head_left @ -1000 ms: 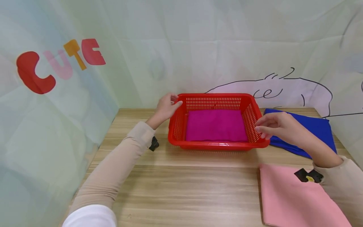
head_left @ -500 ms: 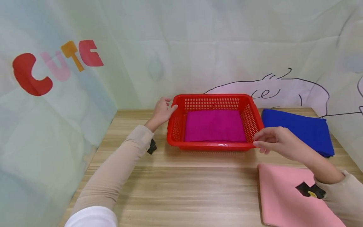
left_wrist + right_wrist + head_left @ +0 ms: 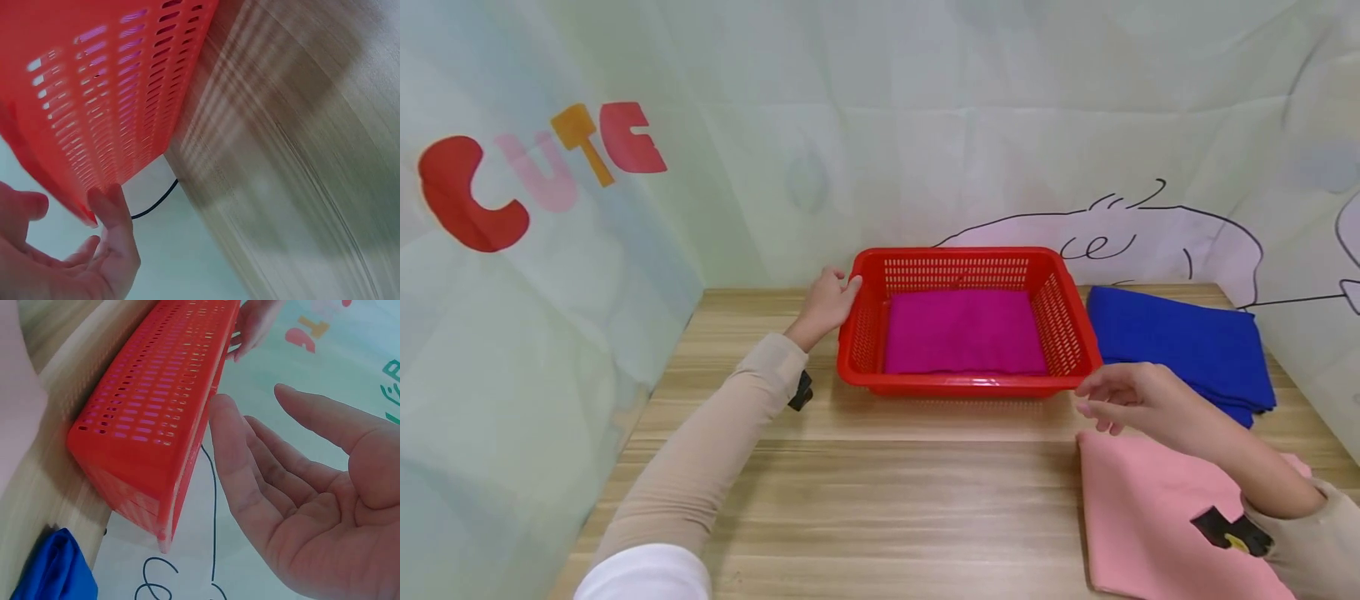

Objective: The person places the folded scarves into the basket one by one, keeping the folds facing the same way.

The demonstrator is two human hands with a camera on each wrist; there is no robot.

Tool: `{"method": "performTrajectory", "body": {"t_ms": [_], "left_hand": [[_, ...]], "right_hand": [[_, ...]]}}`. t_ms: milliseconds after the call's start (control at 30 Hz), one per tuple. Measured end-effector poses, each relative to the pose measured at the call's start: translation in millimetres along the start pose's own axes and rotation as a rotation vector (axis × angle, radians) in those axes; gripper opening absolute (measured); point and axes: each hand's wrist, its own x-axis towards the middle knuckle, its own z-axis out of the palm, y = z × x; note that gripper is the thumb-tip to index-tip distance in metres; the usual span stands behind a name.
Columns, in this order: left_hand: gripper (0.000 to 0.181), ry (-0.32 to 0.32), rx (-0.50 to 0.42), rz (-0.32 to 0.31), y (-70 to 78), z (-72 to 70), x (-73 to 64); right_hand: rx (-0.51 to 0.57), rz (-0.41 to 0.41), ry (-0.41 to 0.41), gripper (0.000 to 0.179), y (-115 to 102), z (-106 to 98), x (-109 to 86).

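A red plastic basket (image 3: pixel 958 385) with slotted walls stands at the back of the table, a folded magenta cloth (image 3: pixel 966 332) lying flat inside it. My left hand (image 3: pixel 827 303) is at the basket's left rim. In the left wrist view its fingertips (image 3: pixel 107 199) are right at the rim's outer side, while the thumb stands apart on the other side. Just off the front right corner hovers my right hand (image 3: pixel 1131 398), fingers loosely bent and nothing between them. The right wrist view shows its palm (image 3: pixel 319 512) and a gap between thumb and fingers.
A folded blue cloth (image 3: pixel 1180 346) lies right of the basket. Nearer the front, a folded pink cloth (image 3: pixel 1150 525) lies partly under my right forearm. Printed curtains (image 3: pixel 760 167) border the wooden table (image 3: pixel 895 500) at the back and sides.
My right hand has drawn back from the basket's right side toward the front, uncovering more of the blue cloth. My left hand has slid slightly down along the left rim. The basket stays in place.
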Motion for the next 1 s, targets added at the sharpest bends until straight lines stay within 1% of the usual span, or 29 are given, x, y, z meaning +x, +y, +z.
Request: {"method": "performTrajectory", "body": {"t_ms": [33, 167, 267, 400, 600, 667, 800, 900, 1000], "left_hand": [[0.053, 0.004, 0.008, -0.005, -0.2, 0.6, 0.4], [0.052, 0.017, 0.018, -0.016, -2.7, 3.3, 2.4], [0.052, 0.013, 0.018, -0.009, -4.0, 5.2, 2.9], [0.05, 0.008, 0.03, 0.008, -4.0, 7.8, 2.7], [0.044, 0.016, 0.045, 0.032, -5.8, 12.6, 4.3], [0.042, 0.014, 0.037, 0.032, -6.1, 14.1, 4.3], [0.04, 0.004, 0.007, 0.018, -6.0, 17.2, 3.8], [0.042, -0.005, 0.003, 0.004, -5.4, 19.4, 3.8], [0.043, -0.013, 0.001, -0.011, -4.0, 20.9, 3.4]], "right_hand": [[0.01, 0.001, -0.005, 0.03, 1.6, 1.0, -0.9], [0.035, -0.037, -0.02, 0.029, 9.9, 7.9, -4.0], [0.023, -0.072, -0.04, 0.027, 15.4, 14.8, -5.6], [0.0, -0.082, -0.061, 0.024, 18.7, 23.2, -6.9], [-0.043, -0.051, -0.078, 0.019, 21.3, 34.2, -10.2], [-0.049, -0.03, -0.078, 0.017, 22.0, 37.4, -12.6], [-0.038, 0.01, -0.076, 0.015, 24.0, 42.6, -18.5], [-0.032, 0.009, -0.075, 0.014, 26.9, 46.0, -22.7], [-0.049, 0.006, -0.074, 0.014, 30.0, 48.5, -26.2]]}}
